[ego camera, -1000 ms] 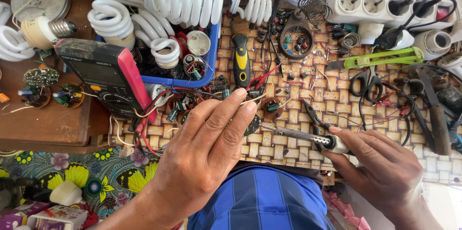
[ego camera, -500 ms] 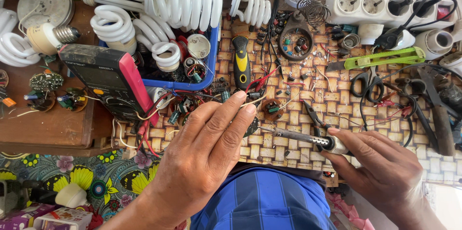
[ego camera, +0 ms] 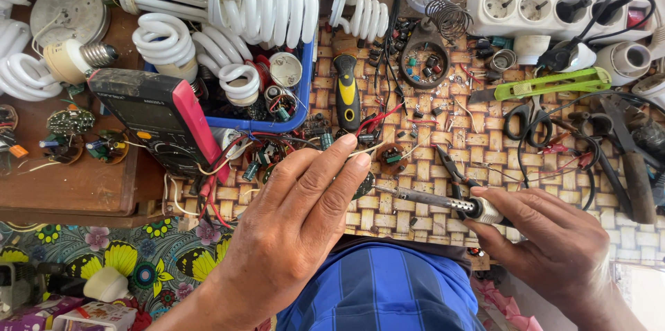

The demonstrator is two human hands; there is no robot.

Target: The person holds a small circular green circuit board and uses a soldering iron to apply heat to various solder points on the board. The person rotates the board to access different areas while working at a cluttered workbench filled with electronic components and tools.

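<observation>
Head view looks straight down on a woven mat (ego camera: pixel 415 185) full of small electronic parts. Near the front edge of this mat, the right hand (ego camera: pixel 554 251) is closed around the handle of a soldering iron (ego camera: pixel 433 199), and the metal shaft of the iron points to the left, toward a small round circuit board (ego camera: pixel 364 185). The left hand (ego camera: pixel 291 234) lies over this board and hides most of it; its thumb and forefinger are pinched on a thin pale wire (ego camera: pixel 370 149), which sticks out to the right of the fingertips, above the tip of the iron. If the tip touches the board, I cannot tell. At the left edge of the mat stands a blue tray (ego camera: pixel 305 106) with white spiral lamp tubes (ego camera: pixel 260 2), and a black and red multimeter (ego camera: pixel 163 119) leans beside it. At the far side of the mat are a white power strip (ego camera: pixel 547 2), a green cutter knife (ego camera: pixel 547 85) and black scissors (ego camera: pixel 530 119).
</observation>
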